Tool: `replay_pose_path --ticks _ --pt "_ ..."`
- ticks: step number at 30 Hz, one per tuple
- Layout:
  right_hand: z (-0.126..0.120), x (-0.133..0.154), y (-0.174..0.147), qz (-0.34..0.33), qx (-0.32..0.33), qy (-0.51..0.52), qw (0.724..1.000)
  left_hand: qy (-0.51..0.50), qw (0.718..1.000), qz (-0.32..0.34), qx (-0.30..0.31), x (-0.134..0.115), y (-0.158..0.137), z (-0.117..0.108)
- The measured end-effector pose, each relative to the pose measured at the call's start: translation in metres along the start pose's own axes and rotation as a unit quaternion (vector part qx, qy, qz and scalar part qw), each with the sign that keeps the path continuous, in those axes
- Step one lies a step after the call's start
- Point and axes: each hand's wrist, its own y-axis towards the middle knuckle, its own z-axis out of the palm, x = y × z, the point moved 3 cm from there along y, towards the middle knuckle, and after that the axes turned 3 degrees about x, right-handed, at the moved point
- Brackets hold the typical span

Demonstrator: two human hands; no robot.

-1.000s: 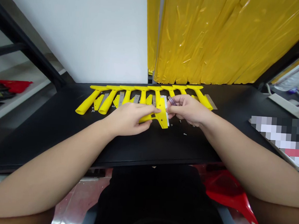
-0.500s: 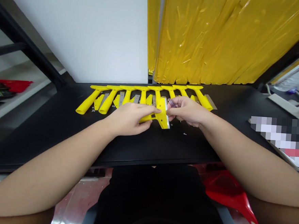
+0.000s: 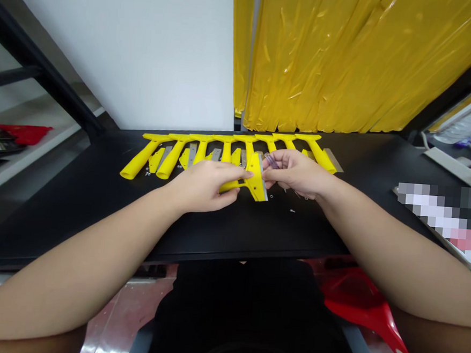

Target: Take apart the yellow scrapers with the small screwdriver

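Observation:
My left hand [image 3: 208,188] is closed around the handle of a yellow scraper [image 3: 256,183], its index finger resting by the head. The scraper points right, and a thin metal blade [image 3: 265,190] shows along its edge. At that edge is my right hand [image 3: 294,172], thumb and fingers pinched together by the blade. A small translucent purple handle [image 3: 272,161] sticks up from its fingers; the rest of it is hidden. Behind both hands, several yellow scraper handles [image 3: 172,158] lie in a row, with yellow cover plates [image 3: 155,160] and metal blades [image 3: 192,154] between them.
Small screws [image 3: 292,210] and nuts [image 3: 272,196] are scattered on the black tabletop [image 3: 223,235]. A loose blade [image 3: 334,160] lies at the row's right end. A white panel [image 3: 148,46] and yellow plastic sheeting [image 3: 348,60] stand behind. A red stool [image 3: 356,298] is below.
The purple handle in my right hand has tilted slightly and shows more clearly. Both hands stay at the scraper, almost unmoved.

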Motion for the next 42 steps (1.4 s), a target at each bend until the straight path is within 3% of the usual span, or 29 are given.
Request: replay_pose_path --ticks 12,24,35,42 --pt "0.001 -0.002 0.002 0.014 -0.004 0.035 0.999 0.035 0.999 0.011 -0.007 -0.001 0.000 0.000" --pt "-0.001 -0.011 0.007 0.026 0.070 0.055 0.996 0.038 0.998 0.038 -0.018 -0.006 -0.001 0.001" --pt "0.002 -0.003 0.003 0.017 0.028 0.053 0.998 0.112 0.984 0.108 -0.089 -0.010 -0.003 -0.003" --pt "0.005 -0.002 0.003 0.022 0.024 0.047 0.998 0.161 0.974 0.132 -0.094 -0.013 -0.003 -0.001"
